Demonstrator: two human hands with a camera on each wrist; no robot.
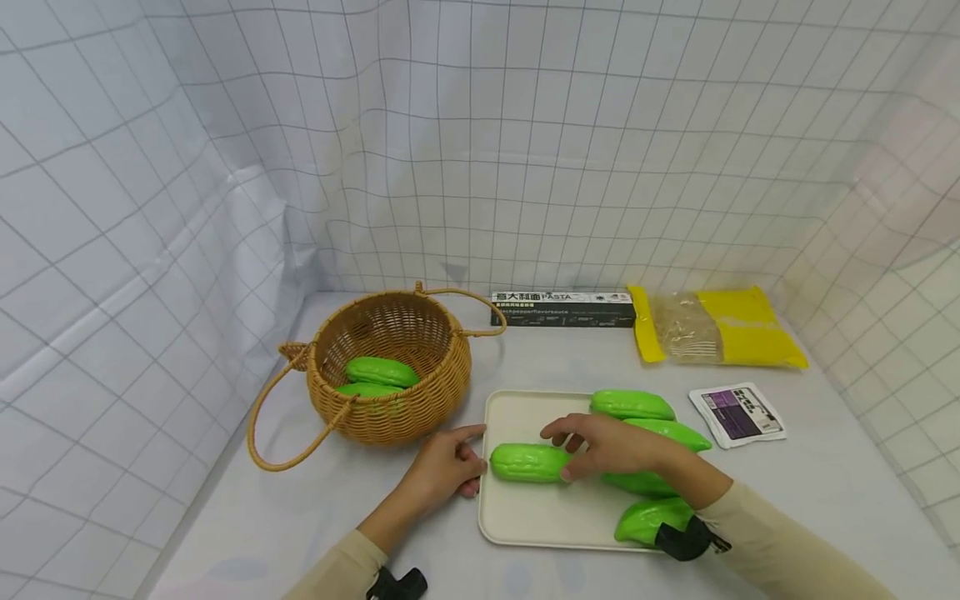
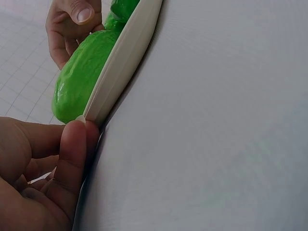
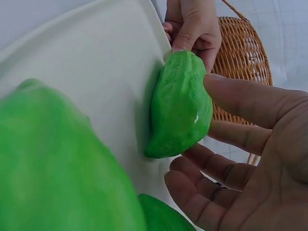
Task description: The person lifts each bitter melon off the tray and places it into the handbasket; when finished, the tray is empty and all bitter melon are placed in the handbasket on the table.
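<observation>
A green bitter melon (image 1: 527, 463) lies near the left edge of a cream tray (image 1: 547, 522). My left hand (image 1: 441, 468) is at that edge; in the left wrist view its thumb (image 2: 72, 149) and finger pinch the tray's rim. Over the tray, my right hand (image 1: 611, 446) hovers by the melon's right end. Its fingers are loosely bent and spread, and the right wrist view shows the thumb beside the melon (image 3: 180, 106) without a grip round it. Several more bitter melons (image 1: 633, 405) lie along the tray's right side, partly hidden by the right hand and forearm.
Left of the tray stands a round wicker basket (image 1: 442, 408) with two handles and two bitter melons (image 1: 382, 371) inside. A black pasta box (image 1: 562, 310) and a yellow noodle bag (image 1: 750, 327) lie at the back. A white and purple sachet (image 1: 738, 415) lies right of the tray.
</observation>
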